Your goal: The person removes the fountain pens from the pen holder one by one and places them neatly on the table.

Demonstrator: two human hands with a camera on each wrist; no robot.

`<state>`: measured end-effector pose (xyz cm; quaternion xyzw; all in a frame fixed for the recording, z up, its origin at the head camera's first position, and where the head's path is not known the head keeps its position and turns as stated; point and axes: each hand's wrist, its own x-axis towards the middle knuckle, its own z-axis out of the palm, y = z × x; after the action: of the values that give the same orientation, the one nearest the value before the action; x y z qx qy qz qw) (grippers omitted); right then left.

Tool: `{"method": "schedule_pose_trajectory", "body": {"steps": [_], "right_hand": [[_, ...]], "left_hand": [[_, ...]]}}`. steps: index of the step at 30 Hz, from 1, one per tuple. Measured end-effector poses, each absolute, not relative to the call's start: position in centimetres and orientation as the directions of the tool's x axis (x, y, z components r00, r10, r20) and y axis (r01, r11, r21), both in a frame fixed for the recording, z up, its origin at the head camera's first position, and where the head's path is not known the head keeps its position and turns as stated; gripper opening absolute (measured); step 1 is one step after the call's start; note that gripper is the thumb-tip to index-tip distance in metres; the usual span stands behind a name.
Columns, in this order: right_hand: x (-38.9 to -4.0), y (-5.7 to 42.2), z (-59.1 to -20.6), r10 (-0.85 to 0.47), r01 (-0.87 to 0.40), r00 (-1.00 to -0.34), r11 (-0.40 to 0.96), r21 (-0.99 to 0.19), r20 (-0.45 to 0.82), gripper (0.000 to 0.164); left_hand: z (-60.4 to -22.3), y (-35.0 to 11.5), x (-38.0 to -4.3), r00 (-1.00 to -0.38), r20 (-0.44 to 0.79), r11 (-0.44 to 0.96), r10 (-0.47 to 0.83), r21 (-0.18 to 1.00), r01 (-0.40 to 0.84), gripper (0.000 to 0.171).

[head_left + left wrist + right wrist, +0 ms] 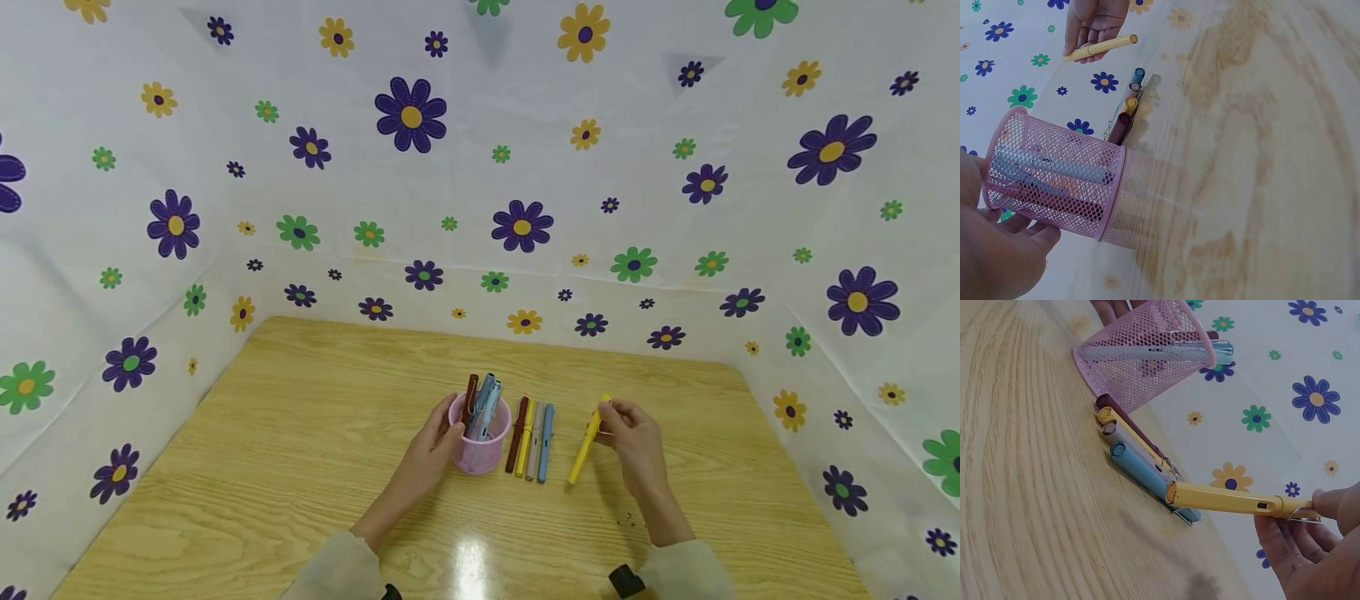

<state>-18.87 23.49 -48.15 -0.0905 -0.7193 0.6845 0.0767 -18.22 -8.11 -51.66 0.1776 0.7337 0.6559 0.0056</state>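
My left hand (pixel 433 437) grips the side of a pink mesh pen cup (pixel 477 456), thumb in front and fingers round the far side. Inside the cup stand a dark red pen (pixel 470 400) and blue pens (pixel 489 408). To its right lies a row of pens: dark red (pixel 517 437), yellow (pixel 526 440), grey (pixel 536 444) and blue (pixel 546 444). Beyond that row my right hand (pixel 636 437) pinches a yellow pen (pixel 1222 499) near its clip end. That pen is held tilted, its other end pointing toward the row in the right wrist view.
Everything stands on a wooden table (pixel 315 417). A white flowered sheet (pixel 465 183) hangs behind the table and along both sides. Small dark specks (pixel 628 520) lie near my right forearm.
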Motion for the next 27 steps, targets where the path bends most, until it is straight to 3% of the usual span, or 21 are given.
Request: {"method": "schedule_pose_trajectory", "body": {"steps": [27], "right_hand": [[-19.6, 22.9, -49.8, 0.168, 0.086, -0.983, 0.083, -0.993, -0.071, 0.043]], "left_hand": [[-51.8, -8.1, -18.2, -0.940, 0.216, 0.070, 0.264, 0.968, 0.242, 0.060]]}}
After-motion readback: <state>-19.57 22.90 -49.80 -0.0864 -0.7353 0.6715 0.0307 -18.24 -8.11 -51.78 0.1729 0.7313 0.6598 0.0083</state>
